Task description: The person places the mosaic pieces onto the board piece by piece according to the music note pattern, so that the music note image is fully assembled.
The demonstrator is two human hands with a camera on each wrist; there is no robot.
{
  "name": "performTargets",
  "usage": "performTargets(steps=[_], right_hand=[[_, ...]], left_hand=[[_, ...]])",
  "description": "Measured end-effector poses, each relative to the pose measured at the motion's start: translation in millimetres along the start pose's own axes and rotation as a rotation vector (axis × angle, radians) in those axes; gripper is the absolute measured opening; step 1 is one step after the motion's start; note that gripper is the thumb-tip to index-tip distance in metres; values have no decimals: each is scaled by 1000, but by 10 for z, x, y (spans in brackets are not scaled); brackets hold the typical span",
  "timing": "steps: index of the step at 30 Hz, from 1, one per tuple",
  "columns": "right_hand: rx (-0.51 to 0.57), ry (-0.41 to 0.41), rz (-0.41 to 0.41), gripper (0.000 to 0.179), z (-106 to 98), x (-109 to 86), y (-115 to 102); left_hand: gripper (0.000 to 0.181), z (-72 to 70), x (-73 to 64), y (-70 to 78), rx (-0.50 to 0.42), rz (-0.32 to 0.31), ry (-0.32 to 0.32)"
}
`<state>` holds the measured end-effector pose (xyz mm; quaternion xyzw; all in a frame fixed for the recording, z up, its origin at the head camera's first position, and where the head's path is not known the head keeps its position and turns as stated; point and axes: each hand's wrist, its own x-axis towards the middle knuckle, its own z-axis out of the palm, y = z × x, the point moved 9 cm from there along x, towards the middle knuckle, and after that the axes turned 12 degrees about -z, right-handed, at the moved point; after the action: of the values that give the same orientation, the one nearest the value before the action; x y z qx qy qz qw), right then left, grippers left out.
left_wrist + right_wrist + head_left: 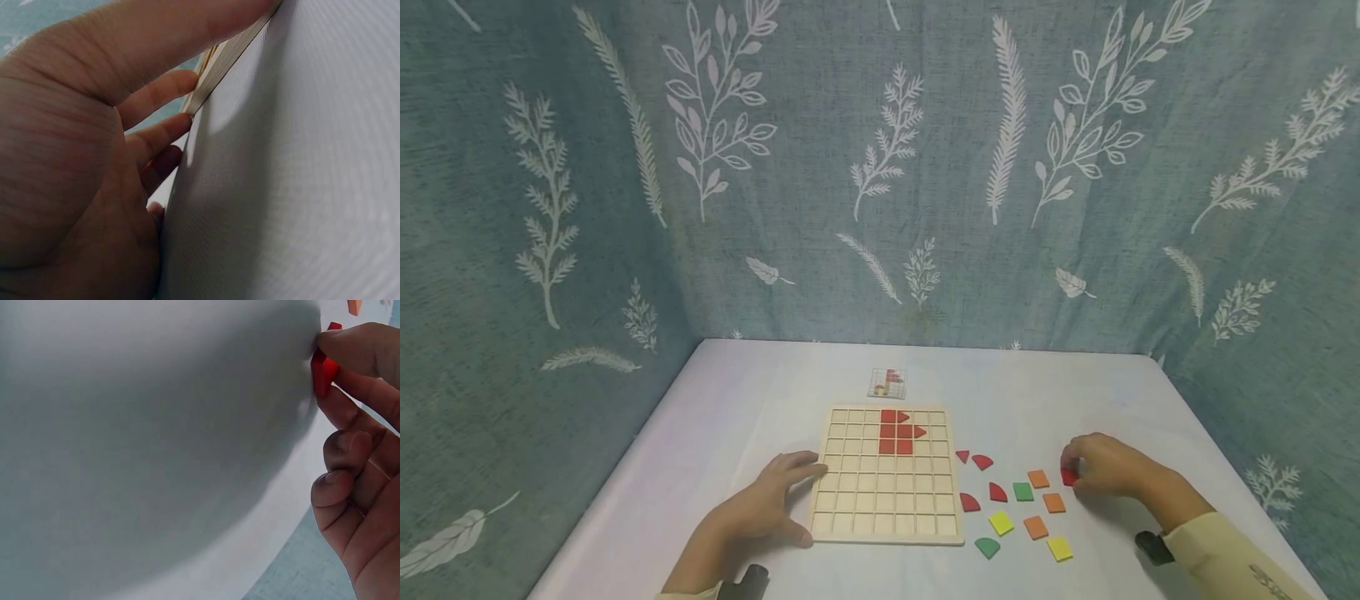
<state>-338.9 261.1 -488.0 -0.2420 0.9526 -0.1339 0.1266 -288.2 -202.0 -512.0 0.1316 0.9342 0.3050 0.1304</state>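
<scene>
In the head view, my left hand (767, 498) rests at the left edge of a pale wooden grid board (863, 502), thumb and fingertips spread along its rim. Up close in the left wrist view, the fingers (159, 94) are loosely extended against the board's side (228, 59). On the right of the table, my right hand (1108, 468) pinches a red tile (324, 374) between thumb and fingers, low over the white cloth. The other fingers curl toward the palm. Red squares (887, 431) and two red triangles (920, 432) sit in the board's upper cells.
Between board and right hand lie loose pieces: orange squares (1036, 527), yellow squares (1060, 548), a green square (1023, 492), a green quarter-round (987, 547), red quarter-rounds (970, 502) and a red triangle (962, 456). A small pattern card (887, 383) lies behind the board.
</scene>
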Motion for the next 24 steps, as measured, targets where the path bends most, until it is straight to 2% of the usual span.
performTargets(steps=[5,13,19,24], right_hand=[[5,14,9,24,-21,71,-66],[26,35,-19,24,-73,250,-330],[82,25,8,30,-71,395,-510],[43,31,-35,27,-69,554,-701]], left_hand=[[104,2,-3,2,-1,5,-3],[103,4,-5,-11,-2,-13,-2],[103,2,-6,-5,10,-21,-1],[103,-2,-6,11,9,-19,5]])
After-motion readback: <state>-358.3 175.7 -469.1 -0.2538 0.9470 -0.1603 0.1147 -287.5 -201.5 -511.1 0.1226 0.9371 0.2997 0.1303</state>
